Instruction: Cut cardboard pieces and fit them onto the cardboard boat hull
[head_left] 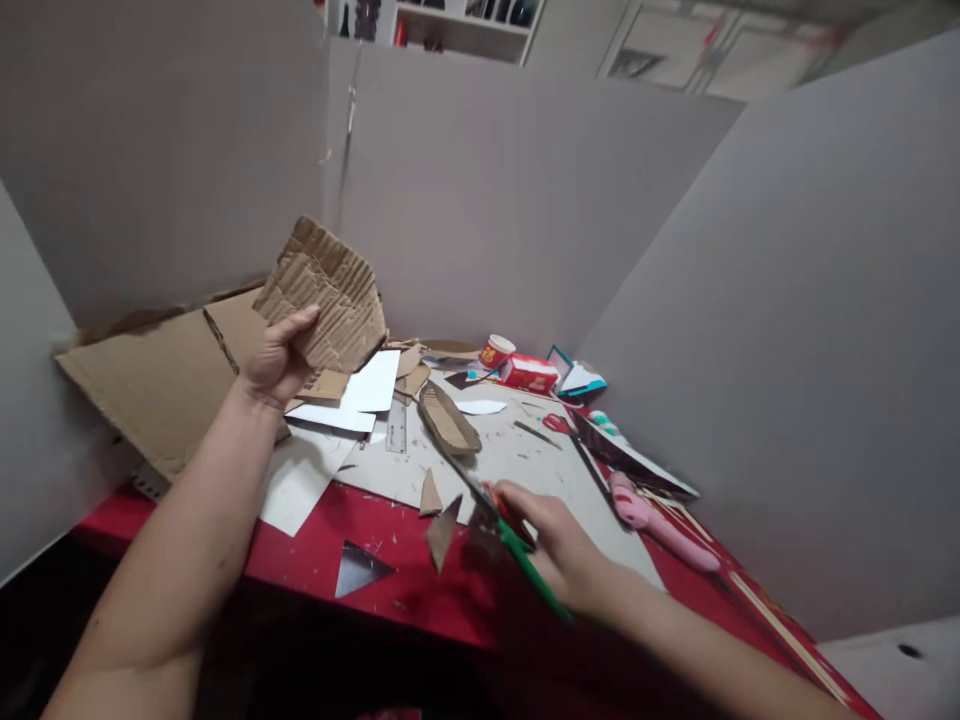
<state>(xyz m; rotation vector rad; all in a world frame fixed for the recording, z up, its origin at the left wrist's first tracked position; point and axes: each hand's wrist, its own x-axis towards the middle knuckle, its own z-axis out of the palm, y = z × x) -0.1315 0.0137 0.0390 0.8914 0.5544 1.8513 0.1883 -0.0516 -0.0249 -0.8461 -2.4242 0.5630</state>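
Observation:
My left hand (276,358) is raised over the left side of the table, fingers closed on a ragged piece of corrugated cardboard (330,292) held up in the air. Low near the front edge, my right hand (559,548) grips green-handled scissors (517,548), blades pointing left toward small cardboard offcuts (441,530). A boat-shaped cardboard piece (448,420) lies on the grey cutting board (525,460) beyond the scissors.
The red table (390,580) holds large cardboard sheets (161,385) at left, white paper pieces (371,385), a ruler (396,428), red scissors (559,425), a red paper cup (495,351), a pink tool (660,525) and wooden sticks (772,615). Grey partition walls enclose three sides.

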